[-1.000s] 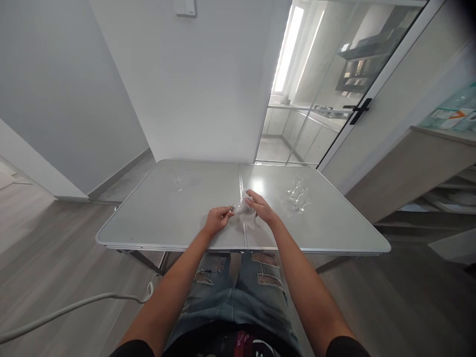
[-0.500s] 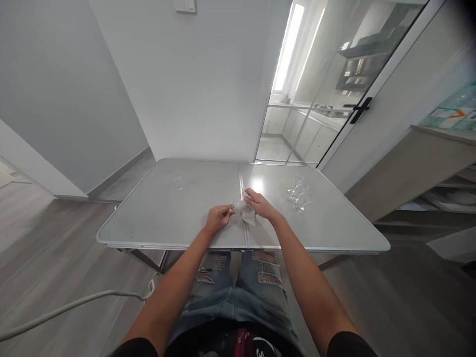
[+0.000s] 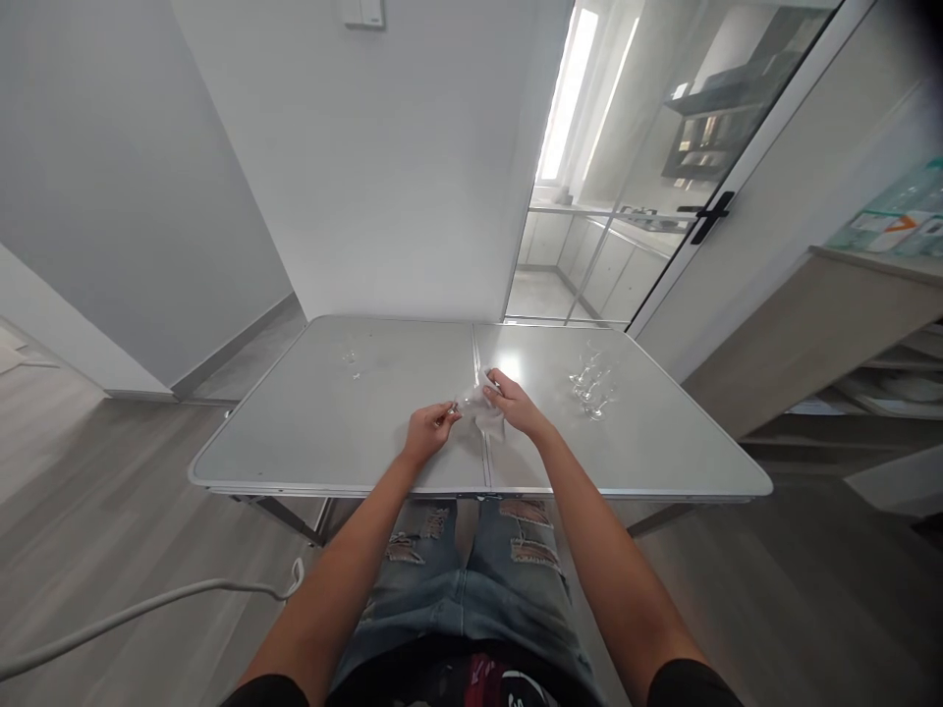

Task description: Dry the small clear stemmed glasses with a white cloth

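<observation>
My left hand [image 3: 429, 432] is closed in a pinch on one end of a small clear, shiny object [image 3: 470, 401] near the middle of the table; its exact kind is too small to make out. My right hand [image 3: 514, 403] grips a thin whitish cloth [image 3: 492, 425] around the other end of that object, and part of the cloth hangs down over the table seam. To the right lies a cluster of several clear, shiny pieces [image 3: 590, 386]. A few fainter clear pieces [image 3: 352, 361] rest on the left half.
The light grey folding table [image 3: 295, 432] has a metal edge and a centre seam. Behind it stand a white wall [image 3: 398, 167] and a glass door with a black handle [image 3: 713, 216]. A wooden shelf [image 3: 832, 334] with plastic bottles [image 3: 895, 226] is at right. A pale hose [image 3: 147, 614] runs at lower left.
Both hands have shifted slightly upward and the clear object shows more between them. The hanging part of the cloth has moved up a little. The pieces on the table have stayed in place.
</observation>
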`<action>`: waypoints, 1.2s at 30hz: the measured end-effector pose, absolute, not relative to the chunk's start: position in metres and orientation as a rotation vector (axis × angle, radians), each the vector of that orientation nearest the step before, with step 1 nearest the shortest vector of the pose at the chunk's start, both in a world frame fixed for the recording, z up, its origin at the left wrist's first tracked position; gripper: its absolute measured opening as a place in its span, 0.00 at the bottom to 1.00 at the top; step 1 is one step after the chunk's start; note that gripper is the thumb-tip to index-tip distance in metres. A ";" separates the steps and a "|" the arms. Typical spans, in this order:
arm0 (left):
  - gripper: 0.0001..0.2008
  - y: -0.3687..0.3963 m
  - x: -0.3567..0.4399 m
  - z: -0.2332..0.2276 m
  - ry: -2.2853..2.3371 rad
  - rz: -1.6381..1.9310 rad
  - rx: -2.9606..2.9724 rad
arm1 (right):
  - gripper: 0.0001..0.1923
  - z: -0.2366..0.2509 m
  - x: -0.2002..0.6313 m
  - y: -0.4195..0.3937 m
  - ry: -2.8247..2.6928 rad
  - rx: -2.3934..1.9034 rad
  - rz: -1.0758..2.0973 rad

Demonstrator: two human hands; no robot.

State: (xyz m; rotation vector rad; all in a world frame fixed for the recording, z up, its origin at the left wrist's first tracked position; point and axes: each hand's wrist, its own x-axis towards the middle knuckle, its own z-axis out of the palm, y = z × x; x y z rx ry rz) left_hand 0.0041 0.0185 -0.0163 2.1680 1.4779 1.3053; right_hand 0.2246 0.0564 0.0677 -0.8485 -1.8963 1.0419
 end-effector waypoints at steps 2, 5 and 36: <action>0.13 0.019 0.005 -0.017 1.479 1.293 2.180 | 0.17 0.066 0.228 0.057 -1.881 -0.874 1.096; 0.14 0.020 0.005 -0.019 1.505 1.358 2.157 | 0.15 0.062 0.231 0.059 -1.569 -0.954 1.063; 0.19 0.022 0.001 -0.009 1.416 1.353 1.938 | 0.14 0.005 0.155 0.040 -0.703 -0.327 1.601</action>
